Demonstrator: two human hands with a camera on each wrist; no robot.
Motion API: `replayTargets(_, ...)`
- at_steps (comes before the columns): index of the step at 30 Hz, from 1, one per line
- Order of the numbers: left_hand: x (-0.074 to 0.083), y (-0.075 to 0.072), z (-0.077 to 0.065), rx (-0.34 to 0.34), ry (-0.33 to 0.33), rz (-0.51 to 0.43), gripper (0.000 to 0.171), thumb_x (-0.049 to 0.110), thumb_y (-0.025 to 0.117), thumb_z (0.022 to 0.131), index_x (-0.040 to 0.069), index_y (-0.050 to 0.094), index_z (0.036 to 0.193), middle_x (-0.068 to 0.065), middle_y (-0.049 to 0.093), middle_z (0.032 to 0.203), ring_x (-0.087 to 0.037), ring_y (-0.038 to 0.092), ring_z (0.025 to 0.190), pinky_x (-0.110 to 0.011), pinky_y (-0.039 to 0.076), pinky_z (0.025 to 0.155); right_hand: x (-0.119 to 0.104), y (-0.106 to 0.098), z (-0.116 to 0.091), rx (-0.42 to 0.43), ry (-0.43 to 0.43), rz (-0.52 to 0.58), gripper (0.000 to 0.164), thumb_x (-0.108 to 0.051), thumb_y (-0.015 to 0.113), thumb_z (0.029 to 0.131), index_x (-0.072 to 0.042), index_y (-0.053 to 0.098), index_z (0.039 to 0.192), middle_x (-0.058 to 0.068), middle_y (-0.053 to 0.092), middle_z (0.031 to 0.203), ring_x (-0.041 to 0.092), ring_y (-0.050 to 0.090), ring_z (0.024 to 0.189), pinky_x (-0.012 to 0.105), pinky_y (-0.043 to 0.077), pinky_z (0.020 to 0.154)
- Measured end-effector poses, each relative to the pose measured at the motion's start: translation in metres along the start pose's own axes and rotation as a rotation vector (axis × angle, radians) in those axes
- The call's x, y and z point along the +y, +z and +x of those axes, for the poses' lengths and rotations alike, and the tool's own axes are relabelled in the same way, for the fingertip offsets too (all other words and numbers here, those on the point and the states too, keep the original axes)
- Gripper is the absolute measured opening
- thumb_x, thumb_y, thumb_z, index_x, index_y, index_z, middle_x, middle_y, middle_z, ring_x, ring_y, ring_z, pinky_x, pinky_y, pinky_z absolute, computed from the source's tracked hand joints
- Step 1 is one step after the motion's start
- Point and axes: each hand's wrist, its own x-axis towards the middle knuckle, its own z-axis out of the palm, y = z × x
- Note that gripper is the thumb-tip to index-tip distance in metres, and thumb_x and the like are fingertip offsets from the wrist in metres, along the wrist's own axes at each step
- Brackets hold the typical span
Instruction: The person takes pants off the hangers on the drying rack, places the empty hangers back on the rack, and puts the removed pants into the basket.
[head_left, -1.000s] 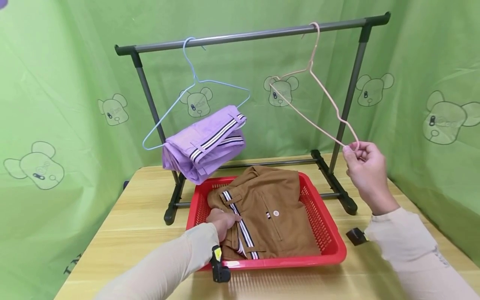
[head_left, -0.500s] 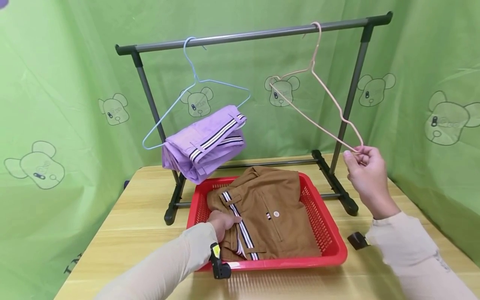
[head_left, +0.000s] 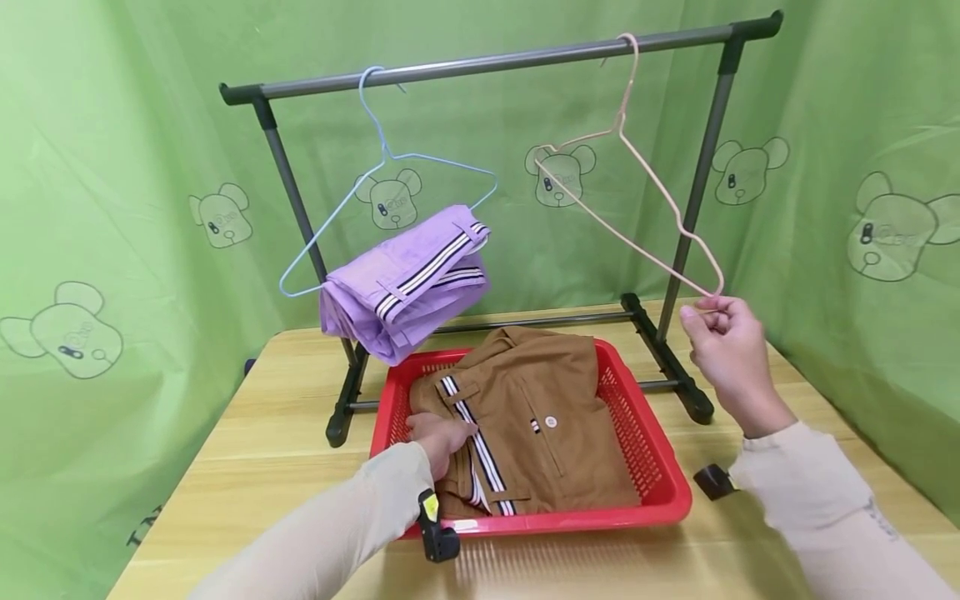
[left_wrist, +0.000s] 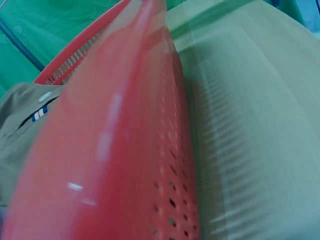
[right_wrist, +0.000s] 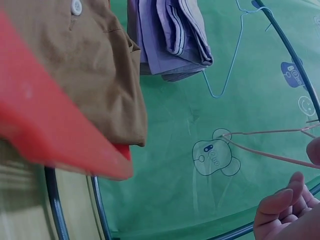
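Note:
Brown trousers with a striped waistband lie folded in a red basket. My left hand holds them at the waistband's left side, thumb on top and fingers partly hidden. A pink wire hanger hangs at the rack's right. My right hand is just below its lower right corner, fingers loosely bent. In the right wrist view, thumb and fingers stand apart; whether they brush the wire is unclear. Purple trousers hang folded over a blue hanger on the left.
The dark metal rack stands behind the basket, its feet on the wooden table. A green printed curtain encloses the table. The basket's red rim fills much of the left wrist view.
My right hand, earlier pinching the pink hanger's corner, has drawn slightly right and down, and its fingers have parted from the wire. My left hand stays on the brown trousers. The head view shifts slightly.

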Motion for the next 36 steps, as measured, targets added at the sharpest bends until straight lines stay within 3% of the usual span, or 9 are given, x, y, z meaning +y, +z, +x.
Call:
replayTargets(3, 0.004, -0.002, -0.004, 0.033, -0.004, -0.020, 0.083, 0.021, 0.081, 0.072, -0.016, 0.031, 0.128, -0.035, 0.045, 0.123, -0.045, 0.042, 0.119, -0.053, 0.037, 0.102, 0.003, 0.000, 0.000, -0.015, 0.003, -0.052, 0.014, -0.015, 0.057, 0.098, -0.016, 0.047, 0.107, -0.001, 0.050, 0.085, 0.006, 0.046, 0.063, 0.014, 0.044, 0.051)
replayTargets(7, 0.009, -0.005, -0.008, 0.026, -0.004, -0.052, 0.082, 0.023, 0.077, 0.075, -0.016, 0.031, 0.130, -0.034, 0.042, 0.125, -0.044, 0.040, 0.119, -0.053, 0.036, 0.102, 0.007, -0.001, 0.000, -0.035, -0.009, -0.105, 0.011, -0.013, 0.056, 0.099, -0.016, 0.048, 0.107, -0.004, 0.053, 0.083, 0.006, 0.048, 0.063, 0.015, 0.046, 0.053)
replayTargets(11, 0.013, -0.009, -0.012, 0.010, 0.013, -0.064, 0.081, 0.025, 0.074, 0.076, -0.017, 0.031, 0.131, -0.033, 0.040, 0.125, -0.043, 0.039, 0.119, -0.053, 0.035, 0.103, 0.010, -0.001, -0.001, -0.064, -0.005, -0.071, 0.010, -0.011, 0.054, 0.099, -0.013, 0.049, 0.107, -0.006, 0.057, 0.086, 0.007, 0.053, 0.068, 0.015, 0.049, 0.058)
replayTargets(17, 0.022, -0.019, -0.018, 0.025, 0.039, -0.100, 0.075, 0.026, 0.065, 0.081, -0.014, 0.033, 0.135, -0.032, 0.038, 0.134, -0.043, 0.036, 0.125, -0.052, 0.032, 0.107, 0.014, 0.000, -0.002, -0.091, 0.013, -0.123, 0.010, -0.013, 0.049, 0.101, -0.011, 0.046, 0.110, -0.011, 0.057, 0.093, 0.003, 0.058, 0.078, 0.016, 0.052, 0.066)
replayTargets(20, 0.030, -0.028, -0.018, 0.032, 0.096, -0.131, 0.064, 0.029, 0.058, 0.087, -0.011, 0.041, 0.134, -0.029, 0.042, 0.137, -0.043, 0.038, 0.128, -0.050, 0.033, 0.107, 0.017, 0.000, -0.003, -0.095, 0.036, -0.080, 0.010, -0.013, 0.050, 0.101, -0.010, 0.046, 0.110, -0.009, 0.057, 0.094, 0.003, 0.058, 0.078, 0.016, 0.052, 0.067)
replayTargets(24, 0.043, -0.045, -0.015, -0.079, 0.145, -0.311, 0.056, 0.032, 0.043, 0.099, -0.006, 0.042, 0.140, -0.020, 0.039, 0.147, -0.037, 0.032, 0.137, -0.048, 0.027, 0.111, 0.022, 0.000, -0.002, -0.105, 0.072, 0.021, 0.013, -0.015, 0.054, 0.100, -0.010, 0.048, 0.109, -0.005, 0.058, 0.094, 0.004, 0.058, 0.078, 0.016, 0.052, 0.067)
replayTargets(29, 0.050, -0.065, -0.013, -0.307, 0.039, -0.661, 0.063, 0.038, 0.030, 0.104, -0.001, 0.017, 0.152, -0.019, 0.019, 0.157, -0.036, 0.015, 0.144, -0.047, 0.012, 0.117, 0.029, -0.003, -0.002, -0.126, 0.100, 0.083, 0.011, -0.018, 0.055, 0.100, -0.012, 0.050, 0.108, -0.008, 0.059, 0.095, 0.006, 0.057, 0.079, 0.016, 0.051, 0.068)
replayTargets(33, 0.049, -0.074, -0.011, -0.442, 0.004, -0.821, 0.065, 0.039, 0.026, 0.105, -0.006, 0.014, 0.151, -0.024, 0.021, 0.155, -0.039, 0.020, 0.142, -0.047, 0.017, 0.116, 0.032, -0.007, -0.001, -0.140, 0.118, 0.097, 0.009, -0.019, 0.055, 0.100, -0.013, 0.053, 0.106, -0.011, 0.060, 0.094, 0.006, 0.057, 0.080, 0.016, 0.051, 0.068)
replayTargets(36, 0.048, -0.080, -0.009, -0.469, 0.000, -0.885, 0.066, 0.041, 0.027, 0.105, -0.007, 0.016, 0.150, -0.025, 0.025, 0.154, -0.041, 0.027, 0.139, -0.049, 0.024, 0.114, 0.036, -0.009, -0.002, -0.155, 0.150, 0.132, 0.012, -0.018, 0.056, 0.100, -0.009, 0.053, 0.107, -0.009, 0.060, 0.095, 0.006, 0.058, 0.081, 0.016, 0.052, 0.070)
